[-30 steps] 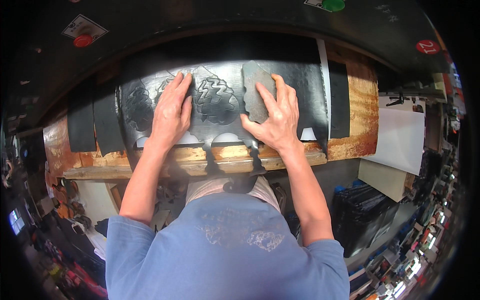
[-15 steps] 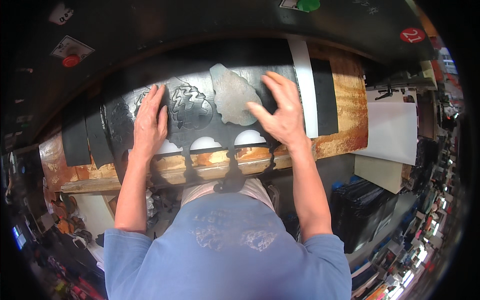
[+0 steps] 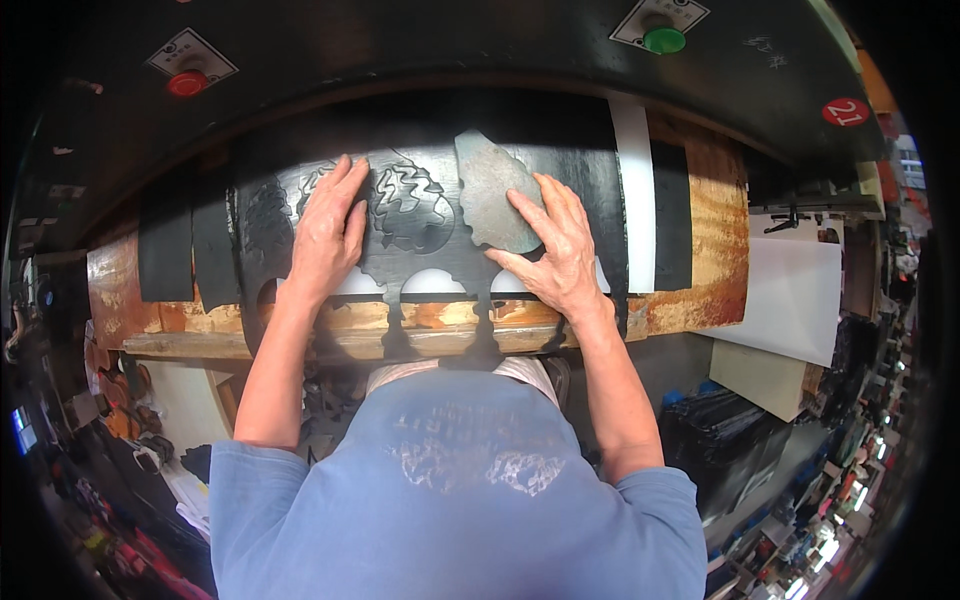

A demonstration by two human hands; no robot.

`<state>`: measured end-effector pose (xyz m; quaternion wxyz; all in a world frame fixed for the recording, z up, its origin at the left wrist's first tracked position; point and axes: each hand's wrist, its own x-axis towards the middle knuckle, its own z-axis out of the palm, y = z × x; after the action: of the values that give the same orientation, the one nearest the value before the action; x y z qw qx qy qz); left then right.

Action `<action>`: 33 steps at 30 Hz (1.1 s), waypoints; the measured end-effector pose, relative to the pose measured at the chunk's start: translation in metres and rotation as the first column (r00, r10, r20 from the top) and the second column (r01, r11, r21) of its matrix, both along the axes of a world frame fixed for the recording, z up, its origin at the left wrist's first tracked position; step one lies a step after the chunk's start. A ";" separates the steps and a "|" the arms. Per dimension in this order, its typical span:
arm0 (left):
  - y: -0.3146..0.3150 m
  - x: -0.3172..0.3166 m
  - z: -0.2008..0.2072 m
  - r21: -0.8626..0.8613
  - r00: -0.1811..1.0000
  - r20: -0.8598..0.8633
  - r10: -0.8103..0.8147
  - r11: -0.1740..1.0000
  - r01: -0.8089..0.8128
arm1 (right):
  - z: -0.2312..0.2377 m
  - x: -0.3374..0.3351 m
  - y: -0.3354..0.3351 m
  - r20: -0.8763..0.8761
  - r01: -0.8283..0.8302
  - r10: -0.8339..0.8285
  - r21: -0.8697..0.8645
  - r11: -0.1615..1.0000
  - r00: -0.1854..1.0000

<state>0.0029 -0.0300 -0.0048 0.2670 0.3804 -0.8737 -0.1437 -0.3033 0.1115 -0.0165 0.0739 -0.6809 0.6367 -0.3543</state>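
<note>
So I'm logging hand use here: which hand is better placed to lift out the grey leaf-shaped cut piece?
Right hand: its fingers already rest on the grey leaf-shaped cut piece. The left hand lies flat on the black sheet, further left.

desk [image 3: 700, 290]: cut sheet [image 3: 440, 270] lies flat on it | left hand [image 3: 325, 235] on sheet's left part | right hand [image 3: 560, 250] on its right, touching leaf-shaped piece [image 3: 490, 195] | paper stack [image 3: 790, 295] right of desk

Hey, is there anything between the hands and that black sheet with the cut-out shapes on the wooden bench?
Nothing visible. The left hand lies flat on the black cut-out sheet. The right hand rests on the sheet too, its fingertips on the grey leaf-shaped piece lying on it.
</note>
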 end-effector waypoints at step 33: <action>0.148 -0.032 -0.005 -0.198 0.985 -0.165 -0.041 0.980 0.008 | 0.032 -0.012 0.084 0.404 0.320 -0.209 -0.230 0.919 0.891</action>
<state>-0.0288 0.1177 -0.0103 0.3743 0.3278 -0.8626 -0.0918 -0.3158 0.1957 0.0155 0.0425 -0.5106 0.6398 -0.5729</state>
